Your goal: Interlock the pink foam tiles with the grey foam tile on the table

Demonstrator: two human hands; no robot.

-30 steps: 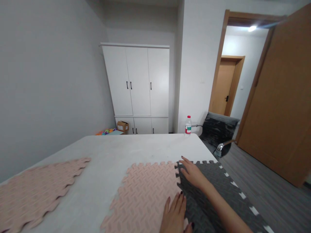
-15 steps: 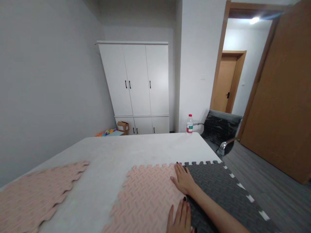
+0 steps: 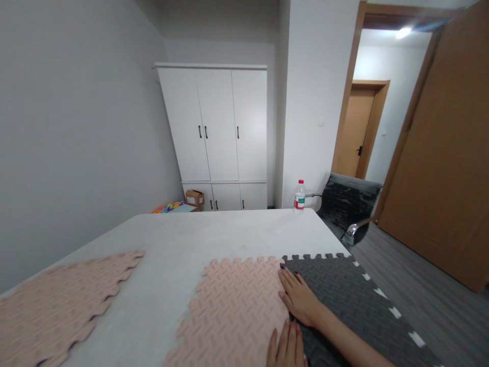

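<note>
A pink foam mat tile [image 3: 229, 300] with toothed edges lies flat on the white table, its right side against a dark grey foam mat tile [image 3: 344, 290]. My right hand [image 3: 300, 294] rests flat across the seam, fingers stretched toward the far edge. Closer to me, my left hand [image 3: 286, 346] lies flat by the same seam, mostly on the pink tile, with its fingers extended. The bottom of the picture cuts off its wrist. Under both palms the seam is hidden.
Another pink foam tile [image 3: 69, 300] lies at the table's left. A water bottle [image 3: 300, 196] stands at the far right corner of the white table [image 3: 183, 232]. Beyond are a black chair [image 3: 344, 204], a white cabinet [image 3: 217, 127] and a cardboard box [image 3: 194, 199].
My right hand has slid slightly nearer and to the right along the seam, uncovering its far end. My left hand has shifted slightly down and right. The view has turned a little.
</note>
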